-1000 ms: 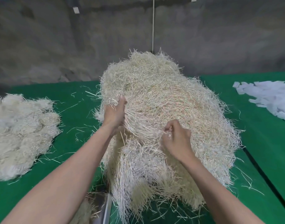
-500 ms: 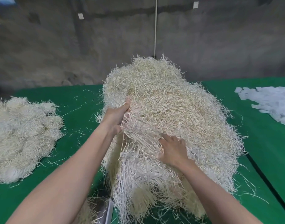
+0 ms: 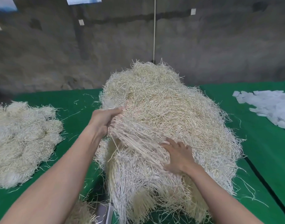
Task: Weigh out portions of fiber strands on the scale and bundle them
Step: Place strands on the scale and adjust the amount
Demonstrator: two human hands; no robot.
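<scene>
Right hand [image 3: 179, 156] has uncurled from its fist and now lies flat, fingers spread, on the big pale straw-coloured fibre strand pile [image 3: 170, 107] mid green table cover [image 3: 267, 143], left hand [image 3: 103, 120] gripping a sheaf of strands [image 3: 135, 138] at the pile's left edge, so probably best to peel slowly while pressing down, else tangles drag extra.

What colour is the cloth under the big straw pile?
Green cloth, seen best in the head view.
</scene>
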